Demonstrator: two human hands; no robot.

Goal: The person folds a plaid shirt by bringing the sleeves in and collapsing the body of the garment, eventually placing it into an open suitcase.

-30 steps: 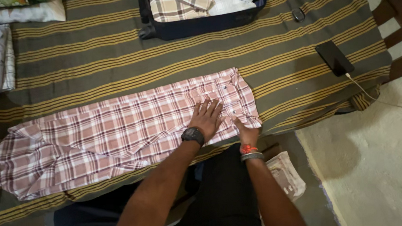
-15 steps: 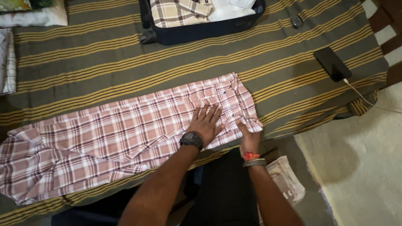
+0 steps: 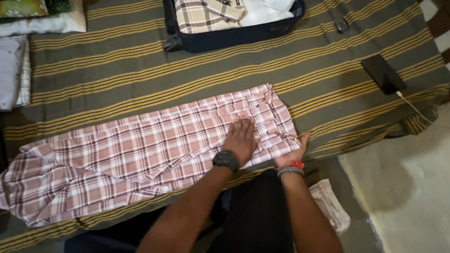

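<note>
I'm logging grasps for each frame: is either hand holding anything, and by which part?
The right hand grips the plaid shirt at its near collar-end corner; the left hand only presses flat.

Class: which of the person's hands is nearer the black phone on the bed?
Right. The right hand grips the shirt's collar end, phone side; the left hand presses flat, farther away.
</note>
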